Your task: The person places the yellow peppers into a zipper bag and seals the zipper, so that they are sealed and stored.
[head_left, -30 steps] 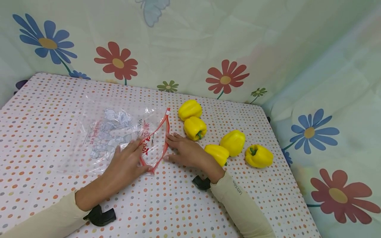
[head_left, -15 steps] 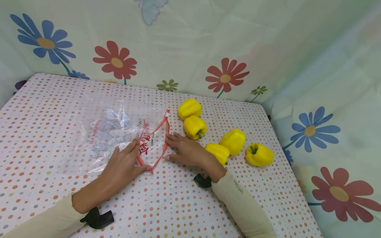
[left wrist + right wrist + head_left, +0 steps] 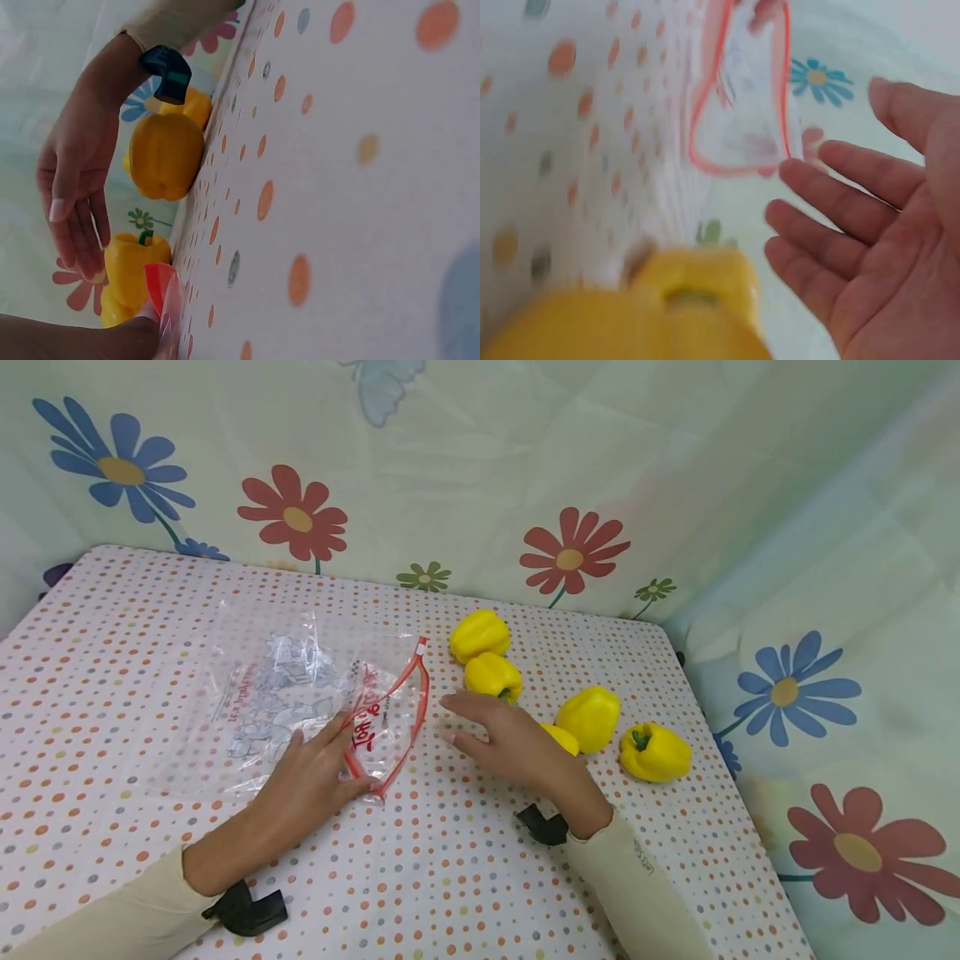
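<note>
From the head view, a clear zip bag point(image 3: 292, 685) with a red rim point(image 3: 423, 697) lies flat on a dotted tablecloth point(image 3: 420, 877), left of centre, its mouth facing right. The left hand point(image 3: 307, 777) rests at the near side of that mouth, fingers nearly straight over the bag and thumb spread wide at the rim's near corner. The right hand point(image 3: 517, 747) is to the right of the mouth, apart from it, fingers extended and holding nothing. Five yellow peppers point(image 3: 590, 719) are on the right: two together on the far side, one partly hidden by the right hand, one just beside that, and one farthest right. Beige sleeves point(image 3: 637, 893) reach in from the near side.

From the left wrist, the right hand shows raised off the tablecloth, its fingers loosely straight, near the peppers; the left thumb touches the rim.

From the right wrist, the rim gapes in a loop beyond the right hand's parted fingers. The closest pepper is too blurred to say which it is.
</note>
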The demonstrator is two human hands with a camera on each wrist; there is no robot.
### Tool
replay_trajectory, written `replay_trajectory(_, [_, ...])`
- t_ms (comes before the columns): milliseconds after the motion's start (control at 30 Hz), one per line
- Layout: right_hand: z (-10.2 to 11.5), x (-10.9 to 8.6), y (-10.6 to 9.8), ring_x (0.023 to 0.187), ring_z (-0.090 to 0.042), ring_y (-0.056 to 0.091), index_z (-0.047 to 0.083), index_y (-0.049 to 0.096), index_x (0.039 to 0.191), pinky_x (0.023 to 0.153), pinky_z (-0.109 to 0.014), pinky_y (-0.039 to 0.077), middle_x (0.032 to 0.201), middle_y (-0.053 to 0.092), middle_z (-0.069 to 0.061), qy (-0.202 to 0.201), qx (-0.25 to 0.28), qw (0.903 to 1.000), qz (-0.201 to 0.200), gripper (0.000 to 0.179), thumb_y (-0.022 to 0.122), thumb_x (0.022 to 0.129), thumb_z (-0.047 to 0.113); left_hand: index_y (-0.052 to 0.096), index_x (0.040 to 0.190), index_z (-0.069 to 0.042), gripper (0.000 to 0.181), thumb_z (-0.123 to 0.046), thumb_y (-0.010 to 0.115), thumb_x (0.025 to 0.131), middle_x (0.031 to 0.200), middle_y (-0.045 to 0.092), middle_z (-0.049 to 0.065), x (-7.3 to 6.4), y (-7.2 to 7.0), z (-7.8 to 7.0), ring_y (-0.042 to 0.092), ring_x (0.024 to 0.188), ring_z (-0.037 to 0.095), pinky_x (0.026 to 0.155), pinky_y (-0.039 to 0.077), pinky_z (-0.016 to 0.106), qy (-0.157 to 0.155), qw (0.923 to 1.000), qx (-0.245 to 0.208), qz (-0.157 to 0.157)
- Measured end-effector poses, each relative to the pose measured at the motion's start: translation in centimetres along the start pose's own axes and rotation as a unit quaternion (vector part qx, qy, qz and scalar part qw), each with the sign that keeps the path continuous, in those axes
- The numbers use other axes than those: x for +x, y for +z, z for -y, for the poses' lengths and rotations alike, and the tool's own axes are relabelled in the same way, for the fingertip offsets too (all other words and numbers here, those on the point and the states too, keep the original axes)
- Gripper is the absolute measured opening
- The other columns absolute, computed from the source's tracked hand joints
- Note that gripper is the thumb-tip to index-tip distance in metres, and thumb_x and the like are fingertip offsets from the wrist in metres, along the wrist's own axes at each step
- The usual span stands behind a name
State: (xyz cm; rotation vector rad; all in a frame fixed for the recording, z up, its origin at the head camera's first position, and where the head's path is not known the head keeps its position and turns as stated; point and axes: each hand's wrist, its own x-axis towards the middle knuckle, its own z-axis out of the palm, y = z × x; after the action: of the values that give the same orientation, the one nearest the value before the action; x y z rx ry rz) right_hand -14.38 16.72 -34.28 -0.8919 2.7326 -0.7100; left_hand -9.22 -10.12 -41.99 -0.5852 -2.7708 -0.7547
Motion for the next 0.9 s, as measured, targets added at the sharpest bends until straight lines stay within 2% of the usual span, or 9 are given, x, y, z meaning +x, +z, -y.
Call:
replay_trajectory(167, [-1.5,-2.2,-1.3,0.131,-0.022,0.047,0.008,0.059,0.134,0.105,-0.043,0.039,0.137,0.056,-0.006,-0.023,0.007,0.9954,-0.093,0.041,0.062,0.097,0.025,0.049,0.131,0.017,0.086,-0.029,0.088,0.07,0.142,0.042,0.031,-0.1,0.1,0.0,0.054,0.119,0.042,0.092,0.03,0.076,-0.003,1.0,-0.009,0.001])
replay_trajectory(400, [-3.6,-5.1,-1.6,0.124,-0.026,0.053,0.004,0.064,0.126,0.101,-0.045,0.043,0.13,0.061,-0.012,-0.057,0.013,0.9792,-0.195,0.035,0.067,0.092,0.008,0.048,0.132,0.017,0.086,-0.029,0.087,0.072,0.143,0.041,0.031,-0.2,0.0,0.0,0.051,0.123,0.042,0.094,0.029,0.075,-0.005,0.9999,-0.011,0.006])
replay_trajectory(733, [-5.2,-8.0,-0.8,0.117,-0.029,0.058,0.003,0.064,0.125,0.095,-0.045,0.047,0.125,0.063,-0.012,-0.022,-0.018,0.9717,-0.234,0.035,0.067,0.091,0.007,0.049,0.131,0.017,0.086,-0.025,0.09,0.069,0.14,0.045,0.03,-0.3,0.3,0.3,0.051,0.121,0.043,0.094,0.033,0.071,0.009,0.9996,-0.017,-0.02])
replay_trajectory(900, [-5.6,-8.6,-0.4,0.116,-0.03,0.058,-0.002,0.062,0.125,0.095,-0.043,0.047,0.125,0.063,-0.014,-0.009,-0.015,0.9685,-0.248,0.036,0.068,0.09,0.005,0.046,0.134,0.017,0.086,-0.028,0.086,0.074,0.145,0.04,0.029,-0.4,0.4,0.3,0.047,0.127,0.041,0.096,0.028,0.074,0.003,0.9998,-0.017,-0.009])
